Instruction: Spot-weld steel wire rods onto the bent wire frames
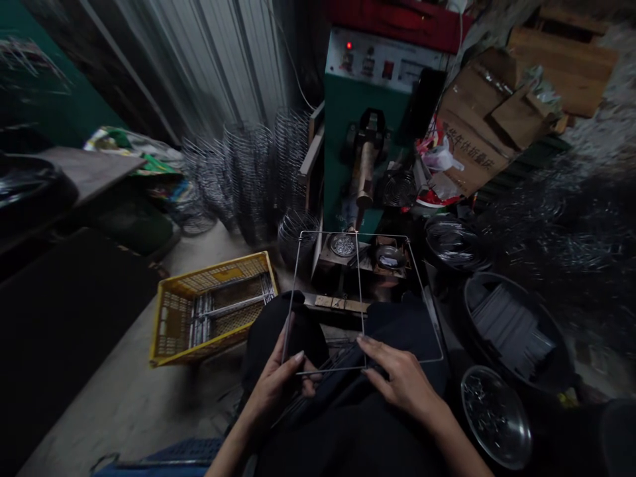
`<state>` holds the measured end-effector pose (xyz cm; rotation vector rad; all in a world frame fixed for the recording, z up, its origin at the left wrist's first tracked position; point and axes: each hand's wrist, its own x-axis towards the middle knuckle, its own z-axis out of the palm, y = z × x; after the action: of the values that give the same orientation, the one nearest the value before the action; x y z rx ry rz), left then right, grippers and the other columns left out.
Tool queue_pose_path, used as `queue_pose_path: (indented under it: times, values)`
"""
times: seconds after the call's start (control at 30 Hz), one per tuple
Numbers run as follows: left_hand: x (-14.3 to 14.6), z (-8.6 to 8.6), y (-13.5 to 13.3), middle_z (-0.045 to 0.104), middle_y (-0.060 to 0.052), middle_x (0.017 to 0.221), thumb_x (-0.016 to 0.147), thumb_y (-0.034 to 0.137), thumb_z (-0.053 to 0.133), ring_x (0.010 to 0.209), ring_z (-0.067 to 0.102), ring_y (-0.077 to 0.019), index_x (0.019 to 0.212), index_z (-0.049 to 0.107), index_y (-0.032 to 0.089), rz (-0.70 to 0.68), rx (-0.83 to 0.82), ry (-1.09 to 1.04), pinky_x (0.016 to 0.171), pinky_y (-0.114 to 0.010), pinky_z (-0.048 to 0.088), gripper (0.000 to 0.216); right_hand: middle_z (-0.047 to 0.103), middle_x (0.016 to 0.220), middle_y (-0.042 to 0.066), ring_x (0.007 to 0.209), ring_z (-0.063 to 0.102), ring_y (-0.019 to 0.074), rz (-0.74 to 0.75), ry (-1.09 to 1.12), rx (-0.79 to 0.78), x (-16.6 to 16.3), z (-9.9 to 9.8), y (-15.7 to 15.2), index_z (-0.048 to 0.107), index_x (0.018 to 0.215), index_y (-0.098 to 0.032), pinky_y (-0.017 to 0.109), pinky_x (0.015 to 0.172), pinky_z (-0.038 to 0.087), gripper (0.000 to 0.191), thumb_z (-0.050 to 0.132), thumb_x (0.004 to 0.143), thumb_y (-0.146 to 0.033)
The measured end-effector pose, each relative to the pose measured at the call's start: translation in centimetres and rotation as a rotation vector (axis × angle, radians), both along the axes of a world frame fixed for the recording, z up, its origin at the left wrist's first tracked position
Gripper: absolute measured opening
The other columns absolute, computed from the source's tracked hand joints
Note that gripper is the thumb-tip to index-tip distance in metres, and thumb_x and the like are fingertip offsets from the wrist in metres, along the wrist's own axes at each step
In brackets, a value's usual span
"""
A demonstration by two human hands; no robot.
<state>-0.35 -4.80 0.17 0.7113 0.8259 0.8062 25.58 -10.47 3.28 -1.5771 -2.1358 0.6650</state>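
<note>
A thin metal wire frame (360, 285), roughly rectangular with a bar down its middle, stretches from above my lap to the machine's electrode. My left hand (283, 374) grips its near left corner between thumb and fingers. On the near side, my right hand (397, 371) pinches the frame where the middle bar meets the near wire. The frame's far edge touches or lies just under the tip of the machine's electrode arm (365, 172); I cannot tell which. Below that edge is a round dish of small metal pieces (342, 245).
The green machine (342, 99) stands ahead with a red light lit. At left, a yellow crate (213, 351) holds metal wire frames. Wire coils (248, 179) stack behind it. On the right are a black tub of grey strips (507, 331) and a bowl of small parts (497, 417).
</note>
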Motion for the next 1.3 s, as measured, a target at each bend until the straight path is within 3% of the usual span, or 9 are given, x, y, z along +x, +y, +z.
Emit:
queue_pose_path:
  times: [0.3, 0.47, 0.67, 0.8, 1.07, 1.17, 1.3]
  values:
    - [0.4, 0.2, 0.6, 0.071, -0.007, 0.070, 0.088, 0.030, 0.060, 0.048, 0.063, -0.0184, 0.151, -0.015, 0.026, -0.007, 0.011, -0.016, 0.048, -0.025, 0.047, 0.098, 0.051, 0.141, 0.002, 0.125, 0.053, 0.0202, -0.008, -0.006, -0.011, 0.5, 0.4, 0.5, 0.045, 0.144, -0.027, 0.036, 0.106, 0.046, 0.054, 0.054, 0.091, -0.020]
    - [0.6, 0.1, 0.4, 0.070, -0.005, 0.070, 0.089, 0.030, 0.059, 0.049, 0.063, -0.0170, 0.154, -0.006, 0.027, 0.015, -0.015, -0.027, 0.051, -0.025, 0.049, 0.092, 0.050, 0.142, 0.002, 0.127, 0.051, 0.0193, -0.003, 0.007, -0.020, 0.7, 0.7, 0.7, 0.042, 0.145, -0.029, 0.034, 0.105, 0.046, 0.055, 0.055, 0.092, -0.020]
    - [1.5, -0.4, 0.8, 0.070, -0.003, 0.068, 0.086, 0.027, 0.062, 0.050, 0.065, -0.0181, 0.154, 0.003, 0.028, 0.020, 0.002, -0.076, 0.051, -0.027, 0.052, 0.090, 0.053, 0.139, 0.000, 0.126, 0.053, 0.0187, -0.035, 0.028, 0.016, 1.2, -0.8, 1.2, 0.045, 0.142, -0.032, 0.035, 0.106, 0.045, 0.052, 0.057, 0.093, -0.024]
    - [2.6, -1.2, 5.7, 0.070, -0.002, 0.068, 0.085, 0.023, 0.062, 0.051, 0.066, -0.0173, 0.154, -0.001, 0.027, 0.020, 0.108, -0.113, 0.049, -0.025, 0.053, 0.093, 0.056, 0.136, 0.002, 0.122, 0.056, 0.0194, -0.094, -0.028, 0.135, 2.3, -1.9, 5.5, 0.044, 0.143, -0.029, 0.032, 0.102, 0.047, 0.053, 0.060, 0.092, -0.027]
    - [5.0, -0.9, 21.3, 0.069, -0.002, 0.065, 0.082, 0.016, 0.063, 0.051, 0.066, -0.0188, 0.153, -0.004, 0.032, 0.016, 0.237, -0.228, 0.046, -0.024, 0.049, 0.099, 0.066, 0.122, 0.009, 0.112, 0.063, 0.0261, -0.218, -0.165, 0.348, 7.0, -0.4, 20.7, 0.061, 0.128, -0.022, 0.037, 0.095, 0.051, 0.050, 0.072, 0.082, -0.039]
    - [5.7, -0.1, 24.4, 0.071, -0.004, 0.067, 0.083, 0.015, 0.060, 0.053, 0.066, -0.0194, 0.153, -0.003, 0.033, 0.020, 0.245, -0.217, 0.046, -0.023, 0.047, 0.096, 0.068, 0.118, 0.009, 0.109, 0.064, 0.0262, -0.246, -0.131, 0.384, 8.3, -0.2, 24.3, 0.064, 0.123, -0.021, 0.037, 0.094, 0.051, 0.046, 0.072, 0.082, -0.040]
    - [6.3, 0.8, 26.2, 0.073, -0.008, 0.073, 0.086, 0.017, 0.057, 0.055, 0.068, -0.0204, 0.152, -0.004, 0.032, 0.027, 0.262, -0.179, 0.047, -0.024, 0.049, 0.092, 0.070, 0.114, 0.009, 0.104, 0.066, 0.0252, -0.279, -0.084, 0.423, 8.9, -0.4, 27.0, 0.066, 0.119, -0.020, 0.037, 0.093, 0.051, 0.040, 0.070, 0.084, -0.039]
